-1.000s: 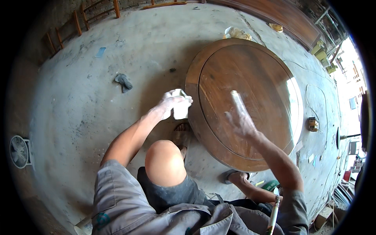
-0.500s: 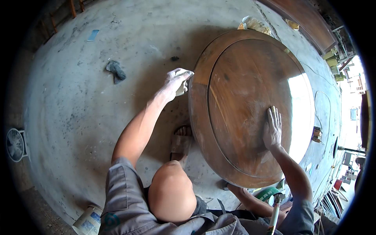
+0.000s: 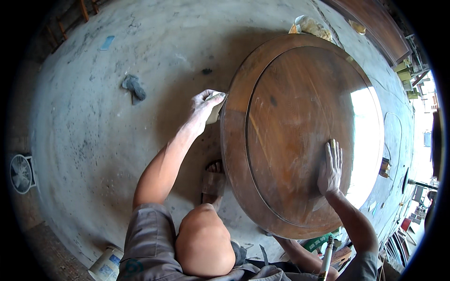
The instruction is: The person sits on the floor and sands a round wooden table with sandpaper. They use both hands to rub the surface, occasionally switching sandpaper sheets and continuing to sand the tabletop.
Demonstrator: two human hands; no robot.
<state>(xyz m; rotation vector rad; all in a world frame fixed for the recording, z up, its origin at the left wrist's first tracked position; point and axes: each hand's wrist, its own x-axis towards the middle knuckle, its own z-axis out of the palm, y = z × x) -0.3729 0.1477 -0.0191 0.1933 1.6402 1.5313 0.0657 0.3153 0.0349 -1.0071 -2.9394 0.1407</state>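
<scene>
A large round brown wooden tabletop (image 3: 286,107) with a dark groove inside its rim fills the middle and right, its surface dusty and scuffed. At its left edge, my left hand (image 3: 202,108) is closed on a folded pale yellowish piece of sandpaper (image 3: 214,114), the thumb reaching to the rim. White dust coats these fingers, and part of the sheet is hidden under them. My right hand (image 3: 330,172) rests flat on the tabletop's right part, fingers stretched away from me, holding nothing.
A dark crumpled cloth (image 3: 134,89) and a small blue sheet (image 3: 107,43) lie on the concrete floor. A filled bag (image 3: 313,28) sits beyond the tabletop, with another wooden panel (image 3: 375,28) at the far right. A fan (image 3: 21,174), a bucket (image 3: 107,264) and a green container (image 3: 321,240) are around me.
The view has shifted slightly, and the tabletop appears a little lower in it. My left hand stays at the rim with the sandpaper, more of which shows. My right hand remains flat on the wood.
</scene>
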